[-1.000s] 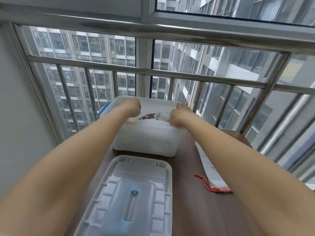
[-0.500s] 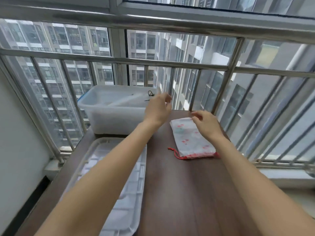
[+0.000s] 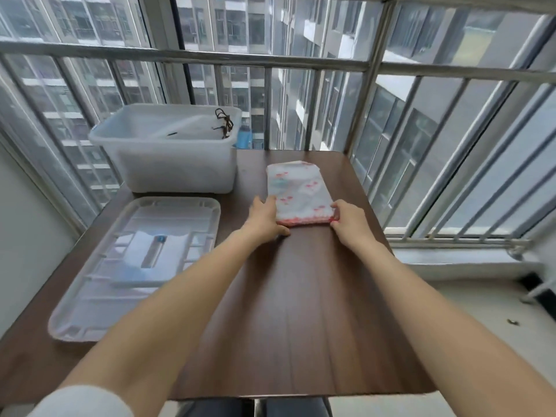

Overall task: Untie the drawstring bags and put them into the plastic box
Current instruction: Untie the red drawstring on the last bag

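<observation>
Both hands now grip red-printed white bag [image 3: 299, 192].

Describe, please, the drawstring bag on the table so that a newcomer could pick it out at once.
On the brown table, look right of the white plastic box and its clear lid. The drawstring bag lies flat there, with the left hand and right hand at its near corners. Alone here, it is white cloth with red prints and a red hem.
</observation>
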`<act>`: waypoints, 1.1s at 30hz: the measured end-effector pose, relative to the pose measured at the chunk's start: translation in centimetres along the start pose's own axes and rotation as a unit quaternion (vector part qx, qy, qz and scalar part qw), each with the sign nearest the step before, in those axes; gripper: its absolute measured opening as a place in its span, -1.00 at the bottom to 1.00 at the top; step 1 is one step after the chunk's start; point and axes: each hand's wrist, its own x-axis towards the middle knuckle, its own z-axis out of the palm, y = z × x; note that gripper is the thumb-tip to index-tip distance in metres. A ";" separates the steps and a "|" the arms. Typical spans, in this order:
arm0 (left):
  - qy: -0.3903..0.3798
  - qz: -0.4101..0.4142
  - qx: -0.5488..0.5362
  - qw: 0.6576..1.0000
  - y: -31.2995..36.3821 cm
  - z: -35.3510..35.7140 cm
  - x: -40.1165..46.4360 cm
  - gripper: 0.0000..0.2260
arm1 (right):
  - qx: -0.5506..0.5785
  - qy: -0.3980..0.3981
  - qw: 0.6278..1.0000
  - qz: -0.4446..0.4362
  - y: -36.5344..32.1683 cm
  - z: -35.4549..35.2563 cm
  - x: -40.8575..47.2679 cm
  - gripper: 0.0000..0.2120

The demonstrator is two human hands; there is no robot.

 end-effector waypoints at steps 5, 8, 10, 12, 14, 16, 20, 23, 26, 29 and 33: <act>0.071 0.022 0.013 0.997 -0.7 -0.2 -0.8 -0.70 | 0.109 0.067 0.989 0.080 -0.3 -0.4 -1.5 -0.74; 0.106 0.062 0.065 0.990 -1.1 -1.0 -1.6 -0.76 | 0.108 0.094 0.989 0.042 -0.8 -1.5 -2.7 -0.80; 0.120 0.102 0.100 0.982 -0.9 -1.7 -2.2 -0.77 | 0.127 0.102 0.986 0.028 -1.0 -2.2 -3.5 -0.83; 0.150 0.123 0.131 0.972 -0.5 -2.4 -3.4 -0.79 | 0.153 0.092 0.983 0.036 -1.2 -2.4 -4.2 -0.85; 0.185 0.116 0.115 0.969 -0.2 -3.0 -4.4 -0.80 | 0.232 0.076 0.968 0.063 -1.6 -2.5 -4.9 -0.90; 0.200 0.064 0.011 0.978 0.2 -3.2 -5.6 -0.83 | 0.389 0.065 0.913 0.100 -2.1 -2.3 -5.6 -0.81; 0.042 -0.111 -0.572 0.812 0.4 -3.4 -7.3 -0.76 | 0.729 0.024 0.657 0.189 -3.2 -2.8 -6.7 -0.79; -0.021 -0.136 -0.763 0.632 -0.5 -3.3 -7.8 -0.73 | 0.817 -0.005 0.545 0.187 -3.4 -2.6 -7.1 -0.77; -0.061 -0.096 -0.865 0.488 -1.0 -3.1 -7.8 -0.60 | 0.842 0.008 0.508 0.180 -3.9 -2.0 -7.5 -0.73; -0.059 -0.063 -0.880 0.467 -0.7 -3.3 -7.9 -0.63 | 0.862 0.040 0.473 0.177 -4.8 -1.8 -7.7 -0.73; 0.067 -0.031 -0.520 0.851 -0.3 -3.2 -8.0 -0.75 | 0.576 0.091 0.812 0.015 -5.0 -1.9 -7.5 -0.75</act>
